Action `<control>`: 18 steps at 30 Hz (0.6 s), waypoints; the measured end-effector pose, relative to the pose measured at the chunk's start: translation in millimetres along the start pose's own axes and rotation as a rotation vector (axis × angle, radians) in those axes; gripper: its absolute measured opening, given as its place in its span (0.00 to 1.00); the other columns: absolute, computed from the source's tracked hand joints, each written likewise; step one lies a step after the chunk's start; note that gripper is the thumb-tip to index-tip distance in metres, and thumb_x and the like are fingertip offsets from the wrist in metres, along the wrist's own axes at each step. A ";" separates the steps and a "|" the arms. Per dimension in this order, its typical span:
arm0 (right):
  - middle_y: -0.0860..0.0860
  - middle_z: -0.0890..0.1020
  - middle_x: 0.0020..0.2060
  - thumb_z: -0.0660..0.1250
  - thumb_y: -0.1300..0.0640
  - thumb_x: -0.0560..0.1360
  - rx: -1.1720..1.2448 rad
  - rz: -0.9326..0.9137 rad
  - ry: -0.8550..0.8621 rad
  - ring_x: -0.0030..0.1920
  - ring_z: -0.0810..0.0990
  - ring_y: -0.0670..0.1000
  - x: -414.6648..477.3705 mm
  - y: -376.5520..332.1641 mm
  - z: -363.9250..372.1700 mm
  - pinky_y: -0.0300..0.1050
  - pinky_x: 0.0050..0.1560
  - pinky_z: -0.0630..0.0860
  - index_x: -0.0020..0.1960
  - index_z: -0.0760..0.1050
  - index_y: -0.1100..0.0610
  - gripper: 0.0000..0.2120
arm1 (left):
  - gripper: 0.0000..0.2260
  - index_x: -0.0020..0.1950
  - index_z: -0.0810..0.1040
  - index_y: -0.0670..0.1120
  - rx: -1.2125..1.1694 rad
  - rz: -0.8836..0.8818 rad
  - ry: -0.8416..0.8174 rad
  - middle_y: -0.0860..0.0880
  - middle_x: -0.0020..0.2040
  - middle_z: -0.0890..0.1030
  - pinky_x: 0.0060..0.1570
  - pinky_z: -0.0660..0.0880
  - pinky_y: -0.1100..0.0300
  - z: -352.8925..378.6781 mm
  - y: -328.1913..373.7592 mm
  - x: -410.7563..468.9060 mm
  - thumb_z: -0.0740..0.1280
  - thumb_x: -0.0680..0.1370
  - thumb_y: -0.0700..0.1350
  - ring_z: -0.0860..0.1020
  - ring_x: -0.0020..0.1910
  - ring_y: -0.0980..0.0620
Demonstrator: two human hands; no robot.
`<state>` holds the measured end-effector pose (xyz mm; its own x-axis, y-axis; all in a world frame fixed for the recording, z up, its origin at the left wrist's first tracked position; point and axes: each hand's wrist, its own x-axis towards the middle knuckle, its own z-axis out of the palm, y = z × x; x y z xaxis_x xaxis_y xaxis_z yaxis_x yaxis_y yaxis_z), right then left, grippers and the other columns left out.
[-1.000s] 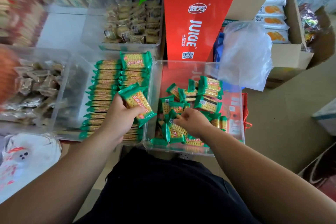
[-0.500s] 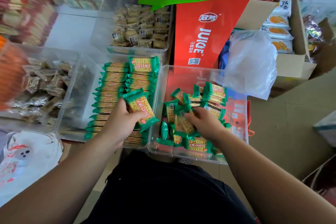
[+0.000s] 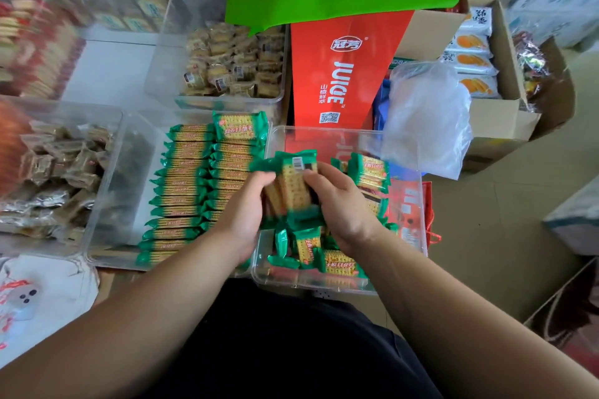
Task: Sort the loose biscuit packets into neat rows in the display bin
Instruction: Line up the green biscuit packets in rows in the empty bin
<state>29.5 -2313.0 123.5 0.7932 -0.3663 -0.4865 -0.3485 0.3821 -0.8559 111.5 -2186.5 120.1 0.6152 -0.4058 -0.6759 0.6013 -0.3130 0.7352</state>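
Observation:
Between my two hands I hold a small stack of green-ended biscuit packets (image 3: 293, 186), upright, above the wall between two clear bins. My left hand (image 3: 241, 214) grips the stack's left side and my right hand (image 3: 340, 204) grips its right side. The display bin (image 3: 107, 204) on the left holds two neat rows of the same packets (image 3: 184, 191). The clear bin (image 3: 418, 204) on the right holds loose packets (image 3: 337, 264) lying at all angles, partly hidden under my hands.
A red juice carton (image 3: 340, 74) stands behind the right bin, with a crumpled plastic bag (image 3: 428, 116) and a cardboard box (image 3: 499, 120) of white snack packs beside it. Other clear bins of brown-wrapped snacks (image 3: 58, 172) sit at left and behind. Tiled floor lies to the right.
My right hand lifted packets out of the loose bin and brought them to my left hand. Both hands now hold one stack together above the bins' shared wall.

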 end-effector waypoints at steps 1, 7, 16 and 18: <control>0.55 0.84 0.47 0.64 0.56 0.82 -0.005 -0.020 0.006 0.46 0.83 0.51 0.7 1.0 -1.0 0.49 0.46 0.83 0.59 0.78 0.58 0.09 | 0.32 0.64 0.81 0.48 -0.015 0.004 -0.037 0.44 0.55 0.86 0.61 0.77 0.43 -1.7 -0.6 1.3 0.72 0.67 0.67 0.84 0.57 0.42; 0.50 0.85 0.47 0.58 0.49 0.85 -0.152 -0.032 -0.013 0.47 0.82 0.50 9.2 15.8 -15.3 0.44 0.45 0.76 0.54 0.81 0.58 0.16 | 0.21 0.56 0.81 0.52 0.115 0.169 0.005 0.50 0.52 0.87 0.57 0.77 0.49 -21.7 -5.6 3.3 0.79 0.65 0.49 0.85 0.51 0.50; 0.53 0.78 0.66 0.72 0.49 0.76 -1.355 0.168 -0.230 0.64 0.75 0.56 50.9 91.3 -25.0 0.51 0.63 0.76 0.71 0.73 0.50 0.25 | 0.20 0.64 0.77 0.47 0.107 0.174 0.307 0.50 0.55 0.86 0.55 0.78 0.52 -97.6 -21.6 -2.6 0.76 0.74 0.40 0.84 0.54 0.51; 0.51 0.80 0.61 0.72 0.49 0.76 -1.473 0.105 -0.216 0.63 0.75 0.55 53.4 97.1 -24.3 0.50 0.61 0.75 0.65 0.77 0.49 0.19 | 0.21 0.65 0.76 0.46 0.098 0.169 0.326 0.50 0.56 0.86 0.51 0.77 0.57 -105.4 -27.5 -4.3 0.76 0.74 0.40 0.85 0.53 0.52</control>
<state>25.8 -2316.0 10.1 0.7438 -0.2120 -0.6339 -0.4813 -0.8279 -0.2878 146.1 -2085.7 97.3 0.8410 -0.1687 -0.5141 0.4355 -0.3525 0.8283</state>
